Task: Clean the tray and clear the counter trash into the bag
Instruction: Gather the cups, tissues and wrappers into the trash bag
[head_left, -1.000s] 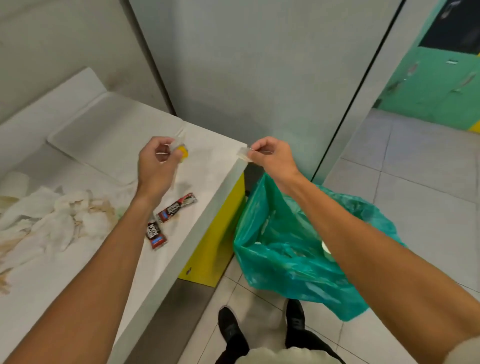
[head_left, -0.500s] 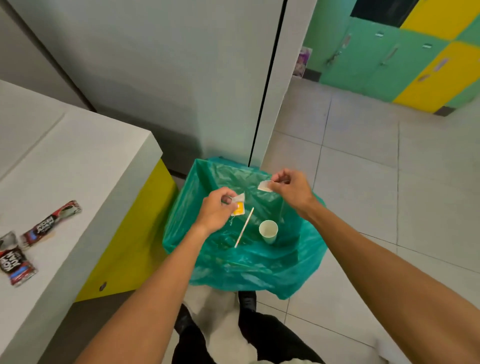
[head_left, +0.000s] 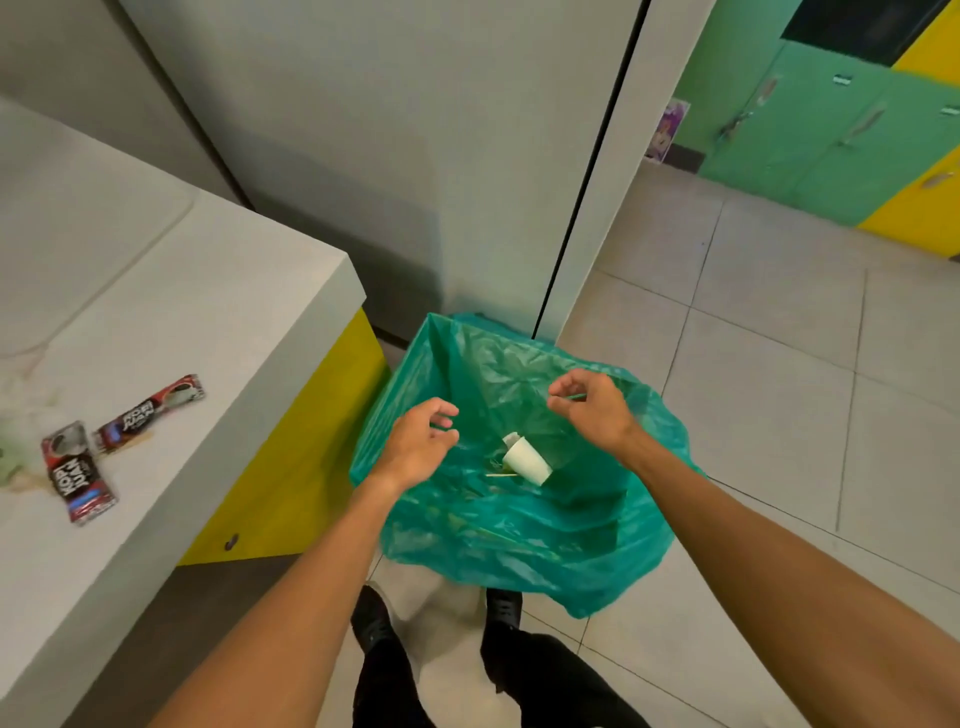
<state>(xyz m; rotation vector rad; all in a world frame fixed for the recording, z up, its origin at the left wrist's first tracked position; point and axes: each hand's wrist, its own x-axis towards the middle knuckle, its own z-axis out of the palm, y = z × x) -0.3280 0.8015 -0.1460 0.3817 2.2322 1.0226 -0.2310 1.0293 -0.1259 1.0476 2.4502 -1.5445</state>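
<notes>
A green trash bag (head_left: 519, 525) stands open on the floor beside the white counter (head_left: 218, 426). Inside it lie a white paper cup (head_left: 525, 460) on its side and a thin stick (head_left: 501, 474). My left hand (head_left: 418, 449) hovers over the bag's left side, fingers curled apart and holding nothing. My right hand (head_left: 592, 410) hangs over the bag's far right rim, fingers loosely apart with nothing in them. Two red coffee sachets (head_left: 148, 415) (head_left: 78, 470) lie on the counter. The white tray (head_left: 67, 244) sits at the counter's back left.
Stained tissue (head_left: 10, 447) shows at the left edge of the counter. A yellow cabinet front (head_left: 291, 467) lies under the counter. My shoes (head_left: 371, 618) stand on the tiled floor just below the bag. Green and yellow lockers (head_left: 831, 135) line the far right.
Both hands carried small scraps from the counter to over the bag and let them go; the fingers are now apart. The cup in the bag has tipped onto its side.
</notes>
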